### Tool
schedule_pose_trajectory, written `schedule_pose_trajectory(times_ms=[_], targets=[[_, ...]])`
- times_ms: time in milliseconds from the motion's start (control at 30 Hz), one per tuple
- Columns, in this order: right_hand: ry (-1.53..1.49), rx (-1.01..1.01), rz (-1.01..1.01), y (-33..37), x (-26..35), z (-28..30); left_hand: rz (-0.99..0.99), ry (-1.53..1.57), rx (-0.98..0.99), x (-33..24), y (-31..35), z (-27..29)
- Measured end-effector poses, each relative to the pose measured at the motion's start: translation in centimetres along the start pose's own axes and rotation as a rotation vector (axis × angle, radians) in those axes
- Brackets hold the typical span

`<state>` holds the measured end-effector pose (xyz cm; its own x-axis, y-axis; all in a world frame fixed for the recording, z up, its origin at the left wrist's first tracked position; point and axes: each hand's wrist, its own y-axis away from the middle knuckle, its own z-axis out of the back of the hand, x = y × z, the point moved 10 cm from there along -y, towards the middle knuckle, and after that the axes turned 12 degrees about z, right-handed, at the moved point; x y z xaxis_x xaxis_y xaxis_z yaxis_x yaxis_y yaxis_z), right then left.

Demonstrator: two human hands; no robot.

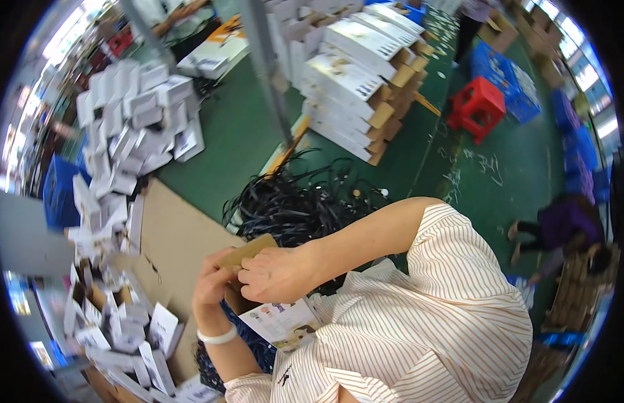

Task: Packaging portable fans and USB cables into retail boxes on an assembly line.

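A cardboard box [285, 325], printed white outside and plain brown inside, is tilted close against my striped shirt. Its brown flap [248, 251] stands up at the top. My left hand [213, 281], with a white bangle on the wrist, grips the flap's left side and the box edge. My right hand [277, 274] is across from it, fingers curled over the box's opening beside the flap. Its fingertips and whatever lies inside the box are mostly hidden by my hands. Black straps [292, 201] lie in a tangled heap just beyond.
Small white boxes [134, 121] are heaped on the left of the tan tabletop [174, 228]. Larger white cartons [345, 87] are stacked ahead, near a grey metal post [266, 74]. A red stool [477, 107] and blue crates [503, 77] stand right. A person in purple [570, 221] bends at far right.
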<state>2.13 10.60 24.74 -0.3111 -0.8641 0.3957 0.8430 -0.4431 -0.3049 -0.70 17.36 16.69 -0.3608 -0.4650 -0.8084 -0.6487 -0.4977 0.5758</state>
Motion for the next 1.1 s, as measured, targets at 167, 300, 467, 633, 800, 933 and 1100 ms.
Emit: schedule_pose_trajectory(times_ms=[167, 300, 467, 633, 800, 933, 1100], targets=[[-0.326, 0.147, -0.141, 3.0, -1.4, 0.1, 0.030, 0.170, -0.127, 0.1, -2.2, -2.7], [-0.310, -0.024, -0.198, 5.4, -1.7, 2.9, -0.051, 0.056, -0.070, -0.6, -3.5, -3.1], [-0.230, 0.217, -0.157, 5.6, 1.1, -0.6, -0.044, -0.194, 0.029, -3.9, -3.2, -6.4], [0.017, -0.043, -0.254, 6.7, -0.4, 0.9, -0.180, -0.219, -0.077, -4.2, -3.2, -6.4], [0.046, 0.154, -0.297, 8.3, 0.1, -1.1, -0.277, -0.234, -0.167, -4.9, -2.4, -8.7], [0.158, -0.001, -0.317, 9.7, -0.1, 0.4, -0.320, -0.233, -0.213, -5.1, -2.1, -9.9], [0.078, 0.159, -0.317, 11.2, -0.2, -1.5, -0.229, -0.197, -0.153, -1.3, -4.4, -8.4]])
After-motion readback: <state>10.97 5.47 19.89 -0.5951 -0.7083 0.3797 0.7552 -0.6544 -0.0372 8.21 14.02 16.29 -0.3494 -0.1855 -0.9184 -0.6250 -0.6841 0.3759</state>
